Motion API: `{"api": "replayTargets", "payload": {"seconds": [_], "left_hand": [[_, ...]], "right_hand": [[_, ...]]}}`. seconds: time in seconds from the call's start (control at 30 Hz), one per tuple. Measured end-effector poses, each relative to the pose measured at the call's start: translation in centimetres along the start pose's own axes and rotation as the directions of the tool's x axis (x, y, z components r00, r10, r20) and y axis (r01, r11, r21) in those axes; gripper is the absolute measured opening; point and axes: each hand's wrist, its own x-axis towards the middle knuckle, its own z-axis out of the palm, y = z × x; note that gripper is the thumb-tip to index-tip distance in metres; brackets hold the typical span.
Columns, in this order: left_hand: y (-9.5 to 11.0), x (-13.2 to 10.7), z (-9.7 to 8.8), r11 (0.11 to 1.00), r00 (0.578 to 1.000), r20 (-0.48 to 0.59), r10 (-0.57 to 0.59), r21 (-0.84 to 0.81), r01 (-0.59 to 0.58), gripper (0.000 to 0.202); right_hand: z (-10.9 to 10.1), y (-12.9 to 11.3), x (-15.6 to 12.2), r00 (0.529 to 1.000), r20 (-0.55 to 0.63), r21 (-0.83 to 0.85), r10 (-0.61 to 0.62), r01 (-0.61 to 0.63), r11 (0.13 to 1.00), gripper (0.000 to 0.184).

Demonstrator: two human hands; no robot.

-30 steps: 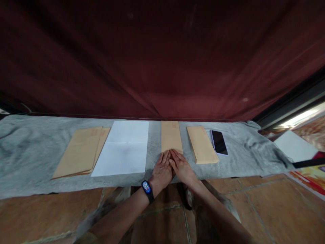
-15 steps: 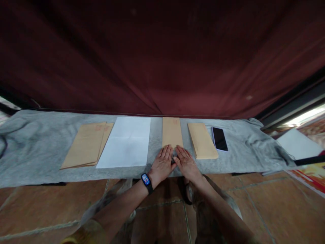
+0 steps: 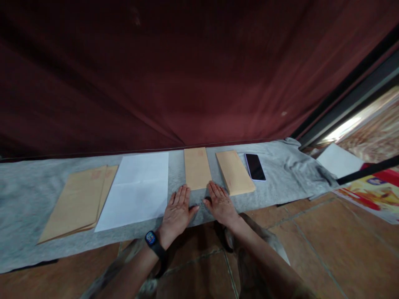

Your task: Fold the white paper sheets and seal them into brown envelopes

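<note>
A single brown paper envelope [image 3: 197, 168] lies flat on the grey cloth between my hands. My left hand [image 3: 177, 211] rests palm down with fingers stretched, its fingertips at the envelope's near left corner. At the near right corner lies my right hand [image 3: 220, 203], also flat, with its thumb held apart. Neither hand grips anything. Just right of my right hand is a stack of brown envelopes [image 3: 235, 172]. To the left of my left hand lies a white sheet of paper [image 3: 137, 191] with a faint crease across it.
Larger brown envelopes [image 3: 75, 199] overlap at the far left. A phone [image 3: 255, 167] with a dark screen lies right of the stack. The grey cloth [image 3: 286, 178] covers a narrow bench, a dark red curtain [image 3: 193, 83] hangs behind, and tiled floor [image 3: 311, 241] shows in front.
My hands have moved apart, from side by side at the middle of the envelope's near edge to its two near corners. The whole view has turned somewhat to the right.
</note>
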Motion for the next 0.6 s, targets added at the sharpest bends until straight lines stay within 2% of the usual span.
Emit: {"api": "replayTargets", "payload": {"seconds": [0.27, 0.43, 0.53, 0.6], "left_hand": [[0.6, 0.6, -0.7, 0.999, 0.998, -0.060, -0.035, 0.003, 0.035, 0.070], [2.3, 1.5, -1.1, 0.989, 0.990, -0.070, 0.125, -0.074, -0.130, 0.059], [3.0, 1.7, -0.8, 0.983, 0.987, -0.044, 0.155, -0.094, -0.159, 0.058], [3.0, 1.8, -0.5, 0.982, 0.986, -0.035, 0.161, -0.091, -0.164, 0.058]], "right_hand": [[-0.2, -0.3, 0.1, 0.999, 0.020, 0.014, 0.027, -0.028, 1.000, 0.062], [-0.4, -0.5, 0.3, 0.998, 0.027, 0.022, 0.051, -0.052, 0.998, 0.058], [-0.6, -0.6, 0.6, 0.998, 0.034, 0.043, 0.046, -0.048, 0.998, 0.052], [-0.8, -0.8, 0.9, 0.999, 0.036, 0.076, 0.002, -0.004, 0.997, 0.052]]}}
